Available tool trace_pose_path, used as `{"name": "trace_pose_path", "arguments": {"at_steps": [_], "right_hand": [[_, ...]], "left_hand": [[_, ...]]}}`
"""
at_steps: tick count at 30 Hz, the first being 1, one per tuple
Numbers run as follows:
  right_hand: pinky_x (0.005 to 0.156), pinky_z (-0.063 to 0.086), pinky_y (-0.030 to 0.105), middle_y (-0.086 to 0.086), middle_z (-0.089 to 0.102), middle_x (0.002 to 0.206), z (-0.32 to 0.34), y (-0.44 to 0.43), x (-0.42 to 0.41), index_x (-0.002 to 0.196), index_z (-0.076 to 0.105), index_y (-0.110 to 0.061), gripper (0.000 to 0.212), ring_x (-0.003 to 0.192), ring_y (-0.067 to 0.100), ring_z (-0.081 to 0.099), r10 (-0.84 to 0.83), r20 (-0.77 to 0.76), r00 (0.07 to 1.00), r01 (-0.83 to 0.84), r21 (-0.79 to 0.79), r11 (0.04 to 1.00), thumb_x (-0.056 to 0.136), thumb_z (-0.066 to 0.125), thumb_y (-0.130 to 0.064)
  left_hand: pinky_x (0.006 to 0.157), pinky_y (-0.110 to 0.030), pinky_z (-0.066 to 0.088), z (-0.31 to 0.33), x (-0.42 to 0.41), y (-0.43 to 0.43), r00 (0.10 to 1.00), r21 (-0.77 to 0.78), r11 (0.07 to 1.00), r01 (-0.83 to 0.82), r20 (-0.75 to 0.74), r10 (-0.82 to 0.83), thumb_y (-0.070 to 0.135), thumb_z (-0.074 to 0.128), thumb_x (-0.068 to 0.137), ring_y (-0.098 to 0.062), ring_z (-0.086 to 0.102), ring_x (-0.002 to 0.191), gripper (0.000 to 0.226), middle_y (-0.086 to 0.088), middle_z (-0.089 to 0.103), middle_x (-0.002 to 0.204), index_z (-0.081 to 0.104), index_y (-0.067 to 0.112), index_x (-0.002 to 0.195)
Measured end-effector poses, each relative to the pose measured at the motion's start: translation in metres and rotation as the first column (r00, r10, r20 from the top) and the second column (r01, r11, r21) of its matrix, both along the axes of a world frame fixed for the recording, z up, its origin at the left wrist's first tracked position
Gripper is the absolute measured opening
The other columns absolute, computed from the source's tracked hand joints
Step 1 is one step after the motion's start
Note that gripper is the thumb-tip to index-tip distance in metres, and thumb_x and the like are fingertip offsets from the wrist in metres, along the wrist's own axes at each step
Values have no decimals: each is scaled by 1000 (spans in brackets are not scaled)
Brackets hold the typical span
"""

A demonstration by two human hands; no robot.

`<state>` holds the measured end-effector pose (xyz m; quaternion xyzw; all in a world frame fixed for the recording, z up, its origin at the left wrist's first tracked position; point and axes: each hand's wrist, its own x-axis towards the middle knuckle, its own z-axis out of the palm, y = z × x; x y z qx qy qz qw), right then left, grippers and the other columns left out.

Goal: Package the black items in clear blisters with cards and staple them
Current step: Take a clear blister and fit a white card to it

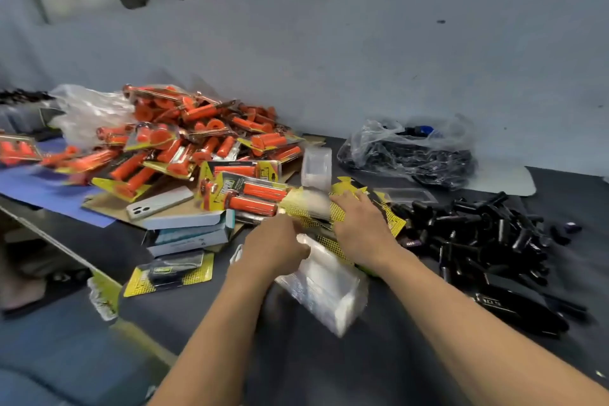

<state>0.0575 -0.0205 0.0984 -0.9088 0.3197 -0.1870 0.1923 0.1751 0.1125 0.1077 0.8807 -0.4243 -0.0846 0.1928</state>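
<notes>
Reaching over the bench point(329, 372), the left hand point(275, 249) is pinching the top of the clear blisters point(326, 290) while the right hand point(361, 231) is lying flat on the yellow cards point(395, 224); black items point(494, 241) are lying just right of them. Thin blisters are likely clinging, so two may lift together.

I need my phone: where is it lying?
Head view, left of centre: the phone lies face down on cardboard, between the orange pile and the pale boxes.

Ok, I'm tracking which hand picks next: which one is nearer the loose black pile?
Right. The right hand lies on the yellow cards, just left of the black pile. The left hand is farther left, at the blisters.
</notes>
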Motion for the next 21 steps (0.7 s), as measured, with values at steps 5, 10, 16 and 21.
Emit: {"name": "trace_pose_path", "arguments": {"at_steps": [5, 10, 16, 21], "right_hand": [[113, 38, 48, 12, 51, 150, 9, -13, 23, 152, 44, -24, 52, 138, 36, 45, -7, -217, 976, -12, -87, 996, 101, 57, -20], [91, 51, 41, 7, 71, 122, 14, -7, 28, 131, 65, -24, 34, 112, 32, 63, -86, -241, 967, 30, -228, 973, 98, 62, -16], [93, 54, 42, 12, 70, 124, 15, -3, 27, 125, 70, -17, 30, 113, 35, 63, -84, -170, 982, 67, -103, 992, 96, 63, -15], [116, 35, 41, 7, 53, 148, 4, 1, 12, 137, 62, -13, 39, 140, 27, 41, -9, 31, 999, 12, -91, 996, 98, 62, -16]], "left_hand": [[92, -33, 53, -18, 2, -2, 996, -156, 987, -45, 74, 57, 28, 73, 81, -19, 66, 112, 48, 7, 72, 122, 68, 31, 129], [94, -35, 52, -26, 6, -7, 995, -197, 978, -62, 70, 77, 25, 75, 76, -19, 62, 117, 61, 5, 68, 125, 64, 30, 136], [80, -29, 48, -26, 6, -13, 992, -189, 975, -116, -67, 105, 3, 64, 75, -18, 61, 101, 57, 7, 65, 105, 67, 30, 125], [91, -35, 50, -29, 4, -11, 983, -122, 977, -172, 42, 178, 30, 79, 81, -22, 58, 115, 51, 1, 59, 127, 62, 24, 129]]}}
